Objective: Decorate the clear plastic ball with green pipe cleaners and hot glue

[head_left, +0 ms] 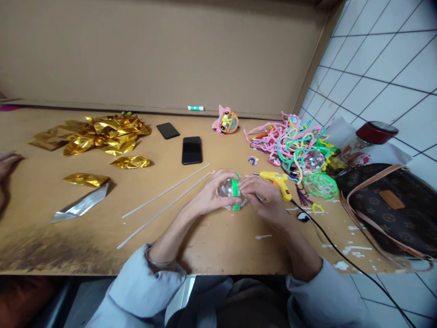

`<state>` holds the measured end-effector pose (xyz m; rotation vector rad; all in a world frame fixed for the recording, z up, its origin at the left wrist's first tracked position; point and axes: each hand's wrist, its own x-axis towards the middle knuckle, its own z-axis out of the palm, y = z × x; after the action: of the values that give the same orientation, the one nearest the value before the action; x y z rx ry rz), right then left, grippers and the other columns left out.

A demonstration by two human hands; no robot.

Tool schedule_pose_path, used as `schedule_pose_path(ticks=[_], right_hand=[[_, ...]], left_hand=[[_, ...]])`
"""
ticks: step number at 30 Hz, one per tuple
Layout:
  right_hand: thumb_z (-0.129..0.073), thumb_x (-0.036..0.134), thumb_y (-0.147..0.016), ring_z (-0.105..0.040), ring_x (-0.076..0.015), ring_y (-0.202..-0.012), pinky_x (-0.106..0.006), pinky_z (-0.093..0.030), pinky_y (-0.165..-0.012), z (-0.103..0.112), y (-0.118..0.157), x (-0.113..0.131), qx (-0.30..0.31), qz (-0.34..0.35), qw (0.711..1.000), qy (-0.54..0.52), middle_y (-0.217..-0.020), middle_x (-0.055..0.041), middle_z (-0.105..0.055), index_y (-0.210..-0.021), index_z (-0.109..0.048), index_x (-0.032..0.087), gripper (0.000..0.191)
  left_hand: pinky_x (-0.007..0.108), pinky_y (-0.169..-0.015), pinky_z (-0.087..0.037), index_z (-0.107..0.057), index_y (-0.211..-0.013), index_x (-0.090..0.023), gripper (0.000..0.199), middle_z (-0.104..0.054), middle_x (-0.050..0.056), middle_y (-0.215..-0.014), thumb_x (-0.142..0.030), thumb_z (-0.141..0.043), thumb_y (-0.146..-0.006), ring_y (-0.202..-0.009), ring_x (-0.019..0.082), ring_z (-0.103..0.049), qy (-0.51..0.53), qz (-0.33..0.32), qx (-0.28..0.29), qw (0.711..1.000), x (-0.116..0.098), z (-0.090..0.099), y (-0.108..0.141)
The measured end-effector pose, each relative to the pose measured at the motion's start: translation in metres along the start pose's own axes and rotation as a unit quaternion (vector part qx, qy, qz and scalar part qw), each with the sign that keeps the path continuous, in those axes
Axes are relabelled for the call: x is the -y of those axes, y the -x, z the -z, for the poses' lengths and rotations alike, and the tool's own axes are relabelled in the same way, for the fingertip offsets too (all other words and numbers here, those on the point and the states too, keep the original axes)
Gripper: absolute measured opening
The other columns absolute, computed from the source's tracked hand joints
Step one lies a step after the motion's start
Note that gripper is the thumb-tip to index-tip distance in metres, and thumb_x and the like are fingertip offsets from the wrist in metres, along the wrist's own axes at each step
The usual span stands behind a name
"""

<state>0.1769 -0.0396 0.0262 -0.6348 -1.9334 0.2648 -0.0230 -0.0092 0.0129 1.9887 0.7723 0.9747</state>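
Note:
A clear plastic ball with a bright green fuzzy strip around its middle is held just above the table. My left hand wraps round its left side, thumb across the lower front. The fingers of my right hand are pinched together against the green strip on the ball's right side; whether they grip the strip itself is hard to tell. A yellow glue gun lies just beyond my right hand, its black cord running to the lower right.
Pipe cleaners are heaped at the back right, near a brown handbag and red-lidded jar. Two phones, thin clear sticks, gold foil and a decorated ball lie around. Another person's hand rests far left.

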Motion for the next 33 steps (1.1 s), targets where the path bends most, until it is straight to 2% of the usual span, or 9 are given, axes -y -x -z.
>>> schedule_pose_path(ticks=[5, 10, 15, 20, 26, 29, 33], right_hand=[[-0.056, 0.01, -0.09, -0.072, -0.0164, -0.086, -0.038, -0.057, -0.09, 0.0002, -0.0007, -0.0003, -0.004, 0.002, 1.0, 0.002, -0.085, -0.0006, -0.073, -0.084, -0.063, 0.025, 0.017], [-0.058, 0.01, -0.089, -0.071, -0.0164, -0.087, -0.036, -0.056, -0.09, 0.0009, -0.001, 0.0004, -0.008, -0.006, 1.0, 0.003, -0.085, -0.001, -0.073, -0.084, -0.063, 0.024, 0.015], [-0.057, 0.011, -0.09, -0.07, -0.0162, -0.086, -0.034, -0.057, -0.085, 0.0007, -0.0008, 0.0006, -0.004, -0.014, 1.0, -0.002, -0.084, -0.0013, -0.071, -0.085, -0.062, 0.024, 0.014], [-0.059, 0.012, -0.089, -0.071, -0.0163, -0.086, -0.037, -0.057, -0.089, -0.0013, -0.0004, -0.0005, -0.015, -0.018, 1.0, -0.008, -0.084, -0.0009, -0.072, -0.085, -0.062, 0.025, 0.014], [-0.061, 0.013, -0.089, -0.071, -0.0165, -0.09, -0.038, -0.055, -0.094, -0.0009, -0.0003, 0.0008, -0.016, -0.047, 0.998, -0.023, -0.088, -0.0016, -0.074, -0.086, -0.065, 0.024, 0.012], [-0.061, 0.016, -0.089, -0.071, -0.0177, -0.095, -0.037, -0.056, -0.092, -0.0004, -0.0004, 0.0026, -0.015, -0.076, 0.996, -0.041, -0.09, -0.0024, -0.074, -0.087, -0.066, 0.024, 0.01], [-0.064, 0.017, -0.086, -0.069, -0.0183, -0.097, -0.036, -0.055, -0.089, 0.0015, 0.0005, -0.0015, -0.066, -0.116, 0.99, -0.047, -0.095, -0.0033, -0.072, -0.087, -0.067, 0.023, 0.007]], left_hand=[[0.045, -0.108, -0.042, -0.06, -0.118, -0.023, 0.055, -0.057, 0.01, -0.128, -0.047, -0.082, -0.074, -0.121, 0.028, -0.055, -0.02, -0.003, 0.009, 1.0, -0.0009, 0.0019, -0.001], [0.047, -0.109, -0.041, -0.055, -0.122, -0.023, 0.071, -0.054, 0.012, -0.131, -0.047, -0.088, -0.064, -0.124, 0.03, -0.052, -0.037, -0.022, 0.016, 0.999, -0.0006, 0.0015, -0.0009], [0.046, -0.106, -0.044, -0.055, -0.12, -0.023, 0.062, -0.056, 0.011, -0.127, -0.04, -0.085, -0.068, -0.12, 0.028, -0.054, -0.06, -0.03, 0.002, 0.998, -0.0005, -0.0017, -0.0013], [0.043, -0.102, -0.046, -0.055, -0.116, -0.023, 0.055, -0.057, 0.009, -0.12, -0.034, -0.082, -0.069, -0.115, 0.027, -0.056, -0.069, -0.045, -0.015, 0.996, -0.0029, -0.0043, -0.0031], [0.041, -0.099, -0.047, -0.056, -0.113, -0.021, 0.053, -0.057, 0.008, -0.117, -0.033, -0.08, -0.068, -0.111, 0.026, -0.058, -0.072, -0.025, -0.035, 0.997, -0.0028, -0.0065, -0.0042], [0.042, -0.098, -0.047, -0.056, -0.112, -0.021, 0.052, -0.059, 0.008, -0.114, -0.033, -0.079, -0.067, -0.107, 0.026, -0.058, -0.054, -0.011, -0.049, 0.997, -0.0011, -0.0069, -0.0038], [0.042, -0.091, -0.051, -0.058, -0.112, -0.021, 0.055, -0.059, 0.007, -0.113, -0.035, -0.081, -0.065, -0.103, 0.025, -0.059, -0.009, 0.033, -0.065, 0.997, 0.002, -0.0074, -0.0029]])
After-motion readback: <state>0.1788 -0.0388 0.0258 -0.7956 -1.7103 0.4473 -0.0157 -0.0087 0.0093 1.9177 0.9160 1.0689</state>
